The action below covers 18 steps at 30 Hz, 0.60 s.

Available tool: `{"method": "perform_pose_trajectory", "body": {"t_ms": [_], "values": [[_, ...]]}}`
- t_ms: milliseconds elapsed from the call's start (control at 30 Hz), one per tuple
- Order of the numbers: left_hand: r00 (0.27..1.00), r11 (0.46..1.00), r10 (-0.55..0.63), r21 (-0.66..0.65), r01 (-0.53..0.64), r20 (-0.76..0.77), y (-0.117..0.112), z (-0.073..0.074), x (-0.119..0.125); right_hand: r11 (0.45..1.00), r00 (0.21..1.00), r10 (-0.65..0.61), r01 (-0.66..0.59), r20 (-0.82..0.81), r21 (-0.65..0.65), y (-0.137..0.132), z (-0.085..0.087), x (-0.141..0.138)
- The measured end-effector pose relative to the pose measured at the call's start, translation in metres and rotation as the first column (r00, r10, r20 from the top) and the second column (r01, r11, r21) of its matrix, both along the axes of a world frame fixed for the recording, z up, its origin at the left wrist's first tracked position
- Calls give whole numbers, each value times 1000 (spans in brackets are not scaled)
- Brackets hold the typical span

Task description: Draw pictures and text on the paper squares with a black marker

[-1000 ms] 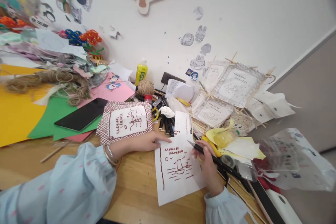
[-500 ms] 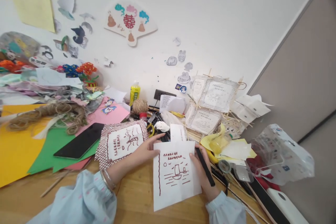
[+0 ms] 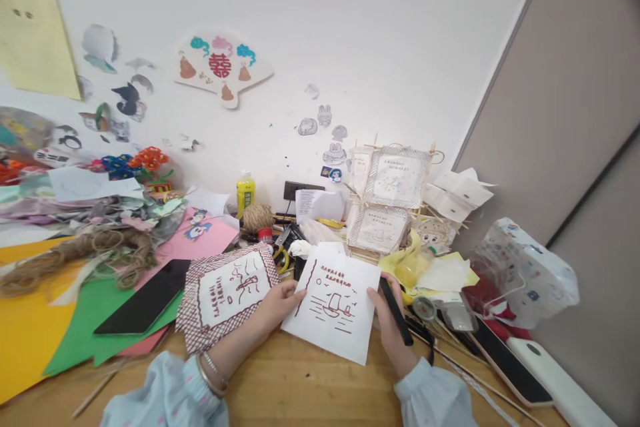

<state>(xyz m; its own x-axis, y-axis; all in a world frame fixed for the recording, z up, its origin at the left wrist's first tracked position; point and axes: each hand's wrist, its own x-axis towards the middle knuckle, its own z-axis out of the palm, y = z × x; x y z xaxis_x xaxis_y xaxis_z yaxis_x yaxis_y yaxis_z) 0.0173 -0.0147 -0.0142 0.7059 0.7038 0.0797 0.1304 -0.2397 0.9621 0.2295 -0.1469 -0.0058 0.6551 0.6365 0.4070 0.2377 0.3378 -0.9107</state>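
A white sheet of paper [image 3: 325, 340] with a brown drawing of sailing boats, birds and lettering is held up above the wooden table. My left hand [image 3: 281, 303] grips its left edge between thumb and fingers, beside a wavy brown line. At the right edge my right hand [image 3: 390, 307] pinches the same sheet, with a black marker pen [image 3: 397, 313] lodged in its fingers, pointing down. Left of the sheet lies a finished-looking drawing with a crosshatched brown border [image 3: 235, 287], partly covered by my left forearm.
A black phone [image 3: 145, 297] rests on green and orange paper [image 3: 35, 327] at left, near bundled twine [image 3: 115, 247]. Behind are a yellow-capped bottle [image 3: 245, 193], a twine ball [image 3: 257, 217] and a stick frame with drawings [image 3: 383, 227]. A plastic bag [image 3: 530, 273] lies right.
The sheet has turned clockwise and tilted back, its top now covering the small white paper behind. My left hand has shifted lower along its left edge. The camera view has moved slightly.
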Motion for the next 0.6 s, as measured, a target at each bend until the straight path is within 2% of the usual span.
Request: {"method": "perform_pose_trajectory", "body": {"t_ms": [100, 267, 300, 367, 433, 500, 600], "values": [[996, 996, 91, 2, -91, 14, 3, 2, -2, 999, 1000, -13, 14, 25, -31, -7, 5, 1], [999, 999, 42, -31, -43, -21, 2, 2, -3, 998, 993, -66, 67, 102, -12, -12, 7, 9], [1000, 998, 0, -64, -1, -9, 2, 2, -4, 998, 992, -63, 64, 110, -13, -12, 7, 10], [986, 974, -156, -159, 164, 61, 1, 6, -7, 997, 988, -69, 72, 135, -16, -13, 9, 11], [927, 902, -341, -221, 370, 158, 0, 11, -12, 994, 984, -101, 105, 147, -17, -13, 12, 12], [867, 846, -462, -203, 494, 186, 0, 18, -17, 988, 979, -148, 152, 138, -16, -13, 14, 14], [833, 831, -547, -64, 552, 77, 1, 23, -21, 983, 971, -184, 182, 154, 28, -12, 13, 18]]}}
